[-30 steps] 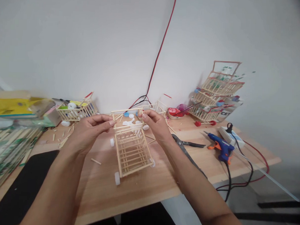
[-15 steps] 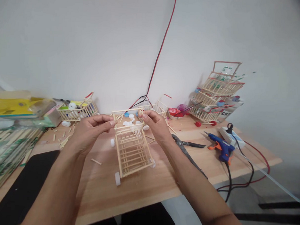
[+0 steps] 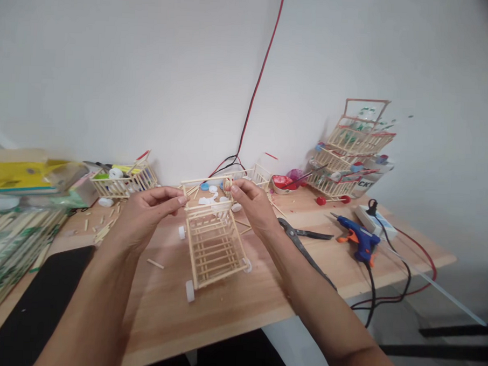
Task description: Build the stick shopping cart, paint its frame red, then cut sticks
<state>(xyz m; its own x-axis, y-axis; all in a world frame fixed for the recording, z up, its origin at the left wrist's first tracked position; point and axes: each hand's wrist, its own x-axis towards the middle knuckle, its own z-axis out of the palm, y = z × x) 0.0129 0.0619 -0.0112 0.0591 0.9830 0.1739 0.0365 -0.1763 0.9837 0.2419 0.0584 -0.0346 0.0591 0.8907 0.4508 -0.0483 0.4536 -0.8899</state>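
Note:
A small cart made of wooden sticks [image 3: 217, 249], shaped like a shopping cart, stands on the table between my arms. White round wheels [image 3: 189, 291] show at its corners. At its far end rises a stick handle frame with a crossbar [image 3: 206, 179]. My left hand [image 3: 156, 209] pinches the left upright of this frame between thumb and fingers. My right hand [image 3: 253, 202] pinches the right side of the same frame, near the crossbar's end. The fingertips partly hide both joints.
At right lie black-handled pliers [image 3: 302, 242], a blue glue gun [image 3: 358, 236] and a white power strip [image 3: 375, 222]. Stacked stick carts [image 3: 350, 150] stand behind them. Another filled cart [image 3: 125, 183], bundled sticks [image 3: 18, 254] and a black phone-like slab [image 3: 40, 303] are on the left.
The whole view has shifted very slightly. Both hands keep the same grip on the cart's handle frame, and the cart stays in place.

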